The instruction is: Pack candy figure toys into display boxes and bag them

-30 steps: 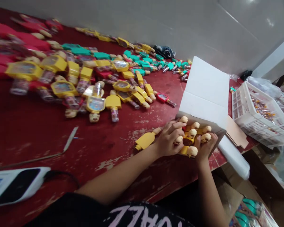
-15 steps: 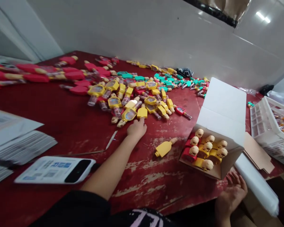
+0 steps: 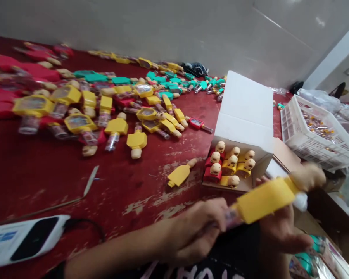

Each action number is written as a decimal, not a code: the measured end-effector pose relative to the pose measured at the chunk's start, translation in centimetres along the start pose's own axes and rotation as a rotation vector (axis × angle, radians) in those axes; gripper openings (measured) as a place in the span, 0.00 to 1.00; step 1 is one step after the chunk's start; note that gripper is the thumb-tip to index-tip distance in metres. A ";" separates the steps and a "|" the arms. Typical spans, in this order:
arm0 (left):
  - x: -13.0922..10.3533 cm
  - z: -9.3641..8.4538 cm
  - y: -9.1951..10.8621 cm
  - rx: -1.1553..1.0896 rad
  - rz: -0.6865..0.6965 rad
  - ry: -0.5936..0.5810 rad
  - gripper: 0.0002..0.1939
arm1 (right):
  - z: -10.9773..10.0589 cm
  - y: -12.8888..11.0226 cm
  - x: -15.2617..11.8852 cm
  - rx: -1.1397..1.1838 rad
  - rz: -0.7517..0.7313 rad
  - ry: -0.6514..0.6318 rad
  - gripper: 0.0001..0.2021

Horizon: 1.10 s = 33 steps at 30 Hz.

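Observation:
My left hand [image 3: 200,228] grips the clear tube handle of a yellow toy [image 3: 264,199] with a beige figure head, which points up to the right. Just behind and below the toy is my right hand [image 3: 279,226], thumb stretched out and fingers apart; whether it touches the toy I cannot tell. Beyond them stands an open white carton [image 3: 246,104] with red and yellow toys [image 3: 232,161] upright inside, heads up. Another yellow toy [image 3: 180,174], without a visible tube, lies on the red table [image 3: 133,193] left of the carton.
A loose pile of yellow toys [image 3: 81,123] spreads over the table, with green toys [image 3: 120,80] and red toys [image 3: 35,71] around it. On the right is a white crate [image 3: 296,128] of small parts. A white device [image 3: 31,240] with a cable lies at lower left.
My left hand has moved from the pile to the front right, bringing a yellow toy. My right hand has risen from beside the carton to behind that toy. The view has swung right.

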<state>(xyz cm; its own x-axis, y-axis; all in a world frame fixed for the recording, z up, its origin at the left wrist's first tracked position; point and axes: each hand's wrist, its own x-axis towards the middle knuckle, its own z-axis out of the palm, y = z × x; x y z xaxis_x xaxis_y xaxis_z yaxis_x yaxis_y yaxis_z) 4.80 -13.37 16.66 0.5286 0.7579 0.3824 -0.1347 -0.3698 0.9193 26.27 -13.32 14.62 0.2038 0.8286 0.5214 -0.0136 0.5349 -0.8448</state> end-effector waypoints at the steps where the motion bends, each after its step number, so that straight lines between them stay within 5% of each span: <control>1: 0.4 0.8 -0.2 -0.185 -0.106 -0.147 0.05 | -0.3 -0.4 0.2 0.035 0.016 -0.026 0.40; 6: 2.4 3.5 -2.7 -1.179 -0.779 -0.691 0.27 | -0.8 -1.9 0.7 0.331 -0.009 -0.189 0.08; 8: 2.7 4.3 -3.3 -1.231 -0.923 -0.811 0.26 | -0.1 -2.0 0.6 0.548 0.025 -0.342 0.12; 10: 2.6 5.0 -3.6 -1.109 -0.989 -0.806 0.25 | 0.7 -1.5 0.5 0.721 0.091 -0.395 0.16; 13: 2.4 5.5 -4.2 -0.671 -0.914 -0.572 0.22 | 1.3 -0.2 0.2 0.847 0.221 -0.284 0.17; 16: 2.2 5.6 -5.3 -0.129 -0.646 -0.320 0.14 | 1.4 0.9 -0.6 0.798 0.300 -0.117 0.10; 19: 1.7 5.0 -7.1 0.232 -0.494 -0.267 0.15 | 1.9 1.5 -1.3 0.700 0.368 0.091 0.02; 23: 0.6 3.9 -9.1 0.451 -0.373 -0.154 0.17 | 2.9 0.9 -1.8 0.622 0.417 0.239 0.04; 28: 0.6 4.4 -8.6 0.317 -0.322 -0.097 0.13 | 2.8 -0.3 -1.5 0.589 0.388 0.249 0.04; 30: 0.9 5.0 -8.0 0.040 -0.475 -0.221 0.12 | 2.0 -0.4 -1.1 0.639 0.378 0.146 0.06; 33: 1.1 5.8 -7.1 -0.557 -0.768 -0.601 0.22 | 0.5 -0.1 -0.5 0.703 0.309 -0.139 0.14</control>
<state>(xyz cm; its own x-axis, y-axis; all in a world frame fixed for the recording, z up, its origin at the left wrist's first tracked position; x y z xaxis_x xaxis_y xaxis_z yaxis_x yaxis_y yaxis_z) 11.23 -12.98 10.00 0.9308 0.2432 -0.2727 0.1249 0.4895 0.8630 25.73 -13.68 14.47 -0.0340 0.9455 0.3238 -0.6767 0.2167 -0.7036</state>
